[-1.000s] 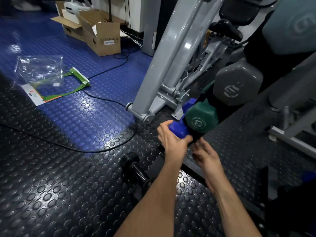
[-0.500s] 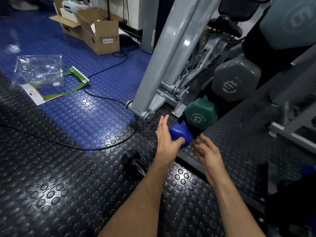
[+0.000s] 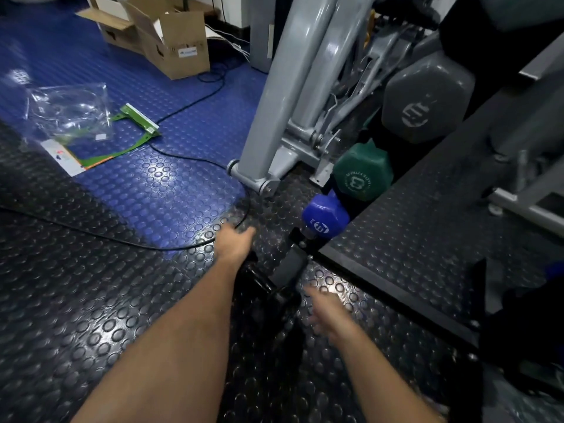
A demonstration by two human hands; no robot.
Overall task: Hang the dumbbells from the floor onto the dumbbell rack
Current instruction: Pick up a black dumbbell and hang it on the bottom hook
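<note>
The blue dumbbell [image 3: 325,219] sits on the lowest place of the rack [image 3: 360,206], just under the green dumbbell [image 3: 361,175], with the big grey dumbbell [image 3: 425,102] one step higher; I think they go from light at the bottom to heavy above, so each size has its own place. No hand touches the blue one. The left hand [image 3: 233,244] is low over the floor [image 3: 91,300], and just beside it lies a black dumbbell [image 3: 259,277], partly hidden under the wrist. Its fingers look relaxed and a little apart, and they hold nothing. The right hand [image 3: 326,312] is blurred, but its fingers seem loosely spread and also empty, near the other end of the black dumbbell. In my judgement both hands are placed to take this one next, because it is not yet on the rack. The coloured dumbbells have six-sided heads with a smooth, slightly shiny coating and a round printed mark on the end. The black one looks like bare glossy metal with round ends. The floor is rubber with raised round studs, black here and blue further away, and a thin black cable [image 3: 122,239] crosses it.
</note>
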